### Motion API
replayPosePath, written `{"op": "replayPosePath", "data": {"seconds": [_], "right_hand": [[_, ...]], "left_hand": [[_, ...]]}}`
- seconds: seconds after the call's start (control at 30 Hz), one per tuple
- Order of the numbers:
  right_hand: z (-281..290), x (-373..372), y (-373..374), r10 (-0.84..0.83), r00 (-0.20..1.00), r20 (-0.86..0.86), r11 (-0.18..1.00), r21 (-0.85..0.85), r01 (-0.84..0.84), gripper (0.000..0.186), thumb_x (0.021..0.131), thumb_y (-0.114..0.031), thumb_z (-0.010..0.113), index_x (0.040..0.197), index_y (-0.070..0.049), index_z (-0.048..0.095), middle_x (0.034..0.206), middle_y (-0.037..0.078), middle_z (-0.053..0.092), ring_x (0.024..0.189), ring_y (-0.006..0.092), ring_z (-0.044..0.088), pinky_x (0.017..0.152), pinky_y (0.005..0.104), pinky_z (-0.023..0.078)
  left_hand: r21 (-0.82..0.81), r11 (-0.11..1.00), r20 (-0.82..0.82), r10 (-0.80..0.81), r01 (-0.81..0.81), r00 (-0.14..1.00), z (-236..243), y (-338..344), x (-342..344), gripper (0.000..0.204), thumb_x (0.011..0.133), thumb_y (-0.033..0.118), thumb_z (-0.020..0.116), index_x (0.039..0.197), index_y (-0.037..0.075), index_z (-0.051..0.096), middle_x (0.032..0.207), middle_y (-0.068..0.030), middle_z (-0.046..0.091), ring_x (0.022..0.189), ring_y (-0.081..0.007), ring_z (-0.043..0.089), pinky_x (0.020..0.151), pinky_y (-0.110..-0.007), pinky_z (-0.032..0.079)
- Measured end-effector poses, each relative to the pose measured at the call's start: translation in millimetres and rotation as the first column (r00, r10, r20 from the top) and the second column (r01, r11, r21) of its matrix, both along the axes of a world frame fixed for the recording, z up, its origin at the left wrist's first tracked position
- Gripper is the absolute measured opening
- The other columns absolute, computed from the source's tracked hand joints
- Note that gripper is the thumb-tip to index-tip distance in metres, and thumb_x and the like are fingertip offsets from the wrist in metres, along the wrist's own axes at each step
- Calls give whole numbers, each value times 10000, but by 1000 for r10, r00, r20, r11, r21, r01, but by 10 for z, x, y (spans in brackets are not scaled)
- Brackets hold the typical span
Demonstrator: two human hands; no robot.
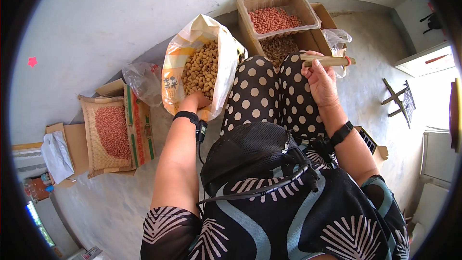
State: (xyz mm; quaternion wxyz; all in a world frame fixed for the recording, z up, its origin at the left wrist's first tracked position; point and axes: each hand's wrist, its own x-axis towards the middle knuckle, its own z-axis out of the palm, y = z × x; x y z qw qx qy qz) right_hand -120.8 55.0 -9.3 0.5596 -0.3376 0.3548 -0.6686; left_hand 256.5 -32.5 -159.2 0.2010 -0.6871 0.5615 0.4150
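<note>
My left hand (195,101) reaches into the front of a white-and-yellow sack (225,70) of unshelled peanuts (199,65); its fingers are mostly hidden among them. My right hand (317,82), above my right knee, grips a split bamboo stick (338,61) with a red band near one end. Beyond my knees, a clear plastic tub (310,21) holds red shelled peanuts (269,19). Below it, a box (279,48) holds a brown heap that looks like shells.
At left, a woven sack (89,135) of red kernels lies in an opened carton, near a white bag (57,156). A crumpled clear bag (142,82) is beside the peanut sack. A folding stool (399,98) stands at right on the concrete floor (365,38). A wall runs along the back.
</note>
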Motion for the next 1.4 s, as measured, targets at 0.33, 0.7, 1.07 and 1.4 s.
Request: {"op": "replayPosePath", "data": {"seconds": [0.33,0.7,1.07,1.4], "right_hand": [[4,-23,9,-1,1000,-4,1000,-2,1,346,902,-175,647,1165,27,549,989,84,632,794,124,572,752,258,495],[-16,-60,3,-21,998,-62,1000,10,22,352,912,-173,630,1174,45,543,950,74,619,777,128,557,739,259,485],[-10,-32,12,-15,995,-97,1000,9,16,364,923,-188,614,1188,50,543,952,71,613,804,126,549,759,261,468],[-9,-19,12,-25,994,-107,999,25,27,372,917,-185,623,1192,50,536,954,74,616,795,126,551,760,260,473]], "left_hand": [[119,811,-450,559,-573,697,-261,99,56,344,760,185,723,1023,-27,660,936,-112,669,784,-229,646,662,-333,517],[60,732,-631,555,-679,542,541,-138,-204,389,789,21,649,1151,-38,520,940,-146,651,691,-234,649,599,-338,548],[-323,711,-784,168,-625,597,452,-394,-171,322,855,-28,519,1173,-59,563,1031,-138,635,777,-189,657,616,-287,543],[-369,895,-493,41,-251,869,493,-494,-354,388,810,-29,528,1178,52,622,957,-162,662,857,-241,670,717,-334,539]]}}
